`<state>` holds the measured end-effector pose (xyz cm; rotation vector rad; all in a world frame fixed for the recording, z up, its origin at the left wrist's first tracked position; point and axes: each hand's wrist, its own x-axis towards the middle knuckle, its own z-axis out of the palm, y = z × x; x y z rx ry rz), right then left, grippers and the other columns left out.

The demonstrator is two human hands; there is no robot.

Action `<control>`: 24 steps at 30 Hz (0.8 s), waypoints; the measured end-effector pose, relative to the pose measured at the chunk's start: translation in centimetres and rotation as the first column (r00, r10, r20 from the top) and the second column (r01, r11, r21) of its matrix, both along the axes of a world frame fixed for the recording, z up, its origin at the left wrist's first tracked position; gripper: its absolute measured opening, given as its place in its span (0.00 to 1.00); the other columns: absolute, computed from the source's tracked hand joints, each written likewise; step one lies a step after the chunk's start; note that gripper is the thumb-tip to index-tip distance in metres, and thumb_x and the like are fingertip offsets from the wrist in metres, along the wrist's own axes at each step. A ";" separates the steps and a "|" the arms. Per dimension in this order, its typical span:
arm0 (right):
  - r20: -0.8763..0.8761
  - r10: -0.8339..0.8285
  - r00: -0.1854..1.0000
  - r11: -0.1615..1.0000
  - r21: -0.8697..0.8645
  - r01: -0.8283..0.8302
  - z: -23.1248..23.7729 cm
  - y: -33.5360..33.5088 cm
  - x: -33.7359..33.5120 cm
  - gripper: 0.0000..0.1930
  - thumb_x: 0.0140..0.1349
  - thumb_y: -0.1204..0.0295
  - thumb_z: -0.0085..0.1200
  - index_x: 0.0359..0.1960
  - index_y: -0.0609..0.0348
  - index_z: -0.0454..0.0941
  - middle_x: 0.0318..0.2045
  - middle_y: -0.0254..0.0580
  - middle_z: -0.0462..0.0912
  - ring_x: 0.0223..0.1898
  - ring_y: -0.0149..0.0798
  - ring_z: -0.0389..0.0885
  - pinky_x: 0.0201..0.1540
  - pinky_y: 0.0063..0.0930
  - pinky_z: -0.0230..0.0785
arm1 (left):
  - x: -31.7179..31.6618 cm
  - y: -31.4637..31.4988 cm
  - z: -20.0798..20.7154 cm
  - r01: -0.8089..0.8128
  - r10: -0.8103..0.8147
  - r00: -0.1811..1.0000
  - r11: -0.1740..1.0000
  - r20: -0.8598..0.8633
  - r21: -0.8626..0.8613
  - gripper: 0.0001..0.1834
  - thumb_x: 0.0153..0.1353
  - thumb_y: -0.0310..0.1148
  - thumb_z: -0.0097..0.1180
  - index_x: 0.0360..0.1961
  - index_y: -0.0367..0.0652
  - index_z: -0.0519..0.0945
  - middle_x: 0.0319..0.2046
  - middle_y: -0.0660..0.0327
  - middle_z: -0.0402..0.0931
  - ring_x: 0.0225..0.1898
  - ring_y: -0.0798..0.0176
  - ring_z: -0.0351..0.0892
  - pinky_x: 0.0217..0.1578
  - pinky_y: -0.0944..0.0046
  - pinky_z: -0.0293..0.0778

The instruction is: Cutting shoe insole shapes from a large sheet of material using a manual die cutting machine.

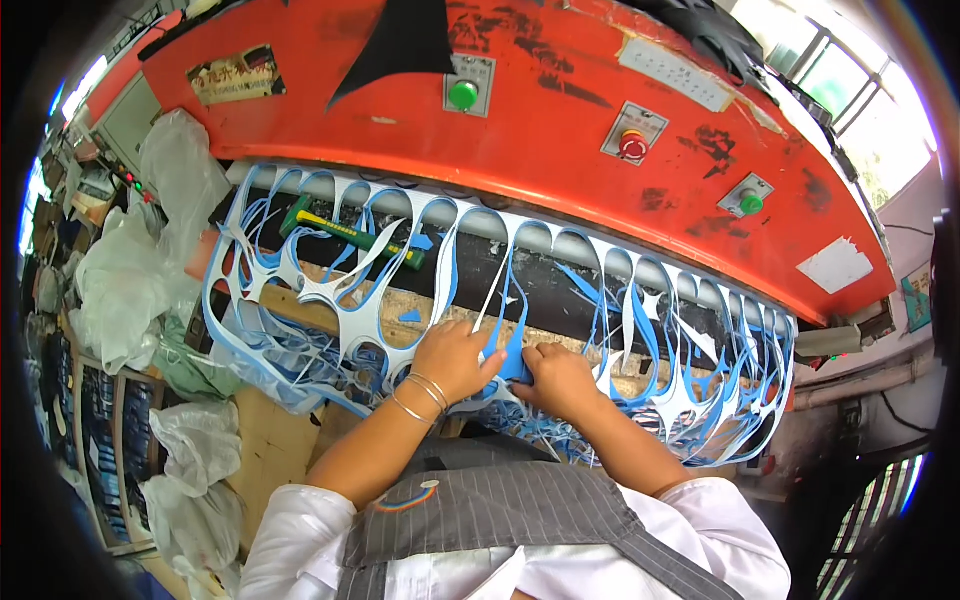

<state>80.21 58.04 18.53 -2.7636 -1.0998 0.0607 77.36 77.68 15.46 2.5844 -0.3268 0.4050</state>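
Both hands sit side by side pinching a small blue cut piece between them, left hand and right hand equally close. The blue-and-white cutout sheet stretches left to right under them.

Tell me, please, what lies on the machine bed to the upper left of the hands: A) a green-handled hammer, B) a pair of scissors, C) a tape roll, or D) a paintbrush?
A: a hammer with a green and yellow handle lies under the blue-and-white cut-out sheet, up and left of the left hand and right hand.
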 end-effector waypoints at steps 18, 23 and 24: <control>0.084 0.137 0.987 0.932 0.326 -0.157 -7.8 7.8 23.6 0.08 0.51 0.73 0.59 0.33 0.55 0.78 0.36 0.39 0.77 0.41 0.45 0.77 0.39 0.35 0.73 | 20.9 7.3 -7.3 0.001 0.002 0.993 1.000 0.115 -0.027 0.16 0.53 0.42 0.61 0.38 0.46 0.77 0.51 0.45 0.73 0.62 0.48 0.64 0.62 0.48 0.54; 0.018 0.256 0.966 0.789 0.574 -0.220 -8.4 8.0 24.9 0.06 0.49 0.78 0.60 0.29 0.58 0.76 0.30 0.43 0.75 0.36 0.47 0.75 0.37 0.36 0.70 | 22.3 7.4 -8.2 0.184 -0.137 0.978 0.925 0.161 -0.331 0.12 0.55 0.42 0.58 0.33 0.45 0.77 0.51 0.41 0.72 0.61 0.43 0.64 0.65 0.46 0.49; -0.030 0.244 0.969 0.741 0.651 -0.166 -7.4 8.0 24.3 0.05 0.50 0.77 0.60 0.28 0.58 0.76 0.30 0.43 0.75 0.35 0.47 0.75 0.38 0.37 0.70 | 21.9 7.8 -7.6 0.188 -0.144 0.978 0.922 0.149 -0.337 0.12 0.55 0.42 0.58 0.33 0.45 0.77 0.51 0.41 0.72 0.61 0.43 0.64 0.65 0.46 0.49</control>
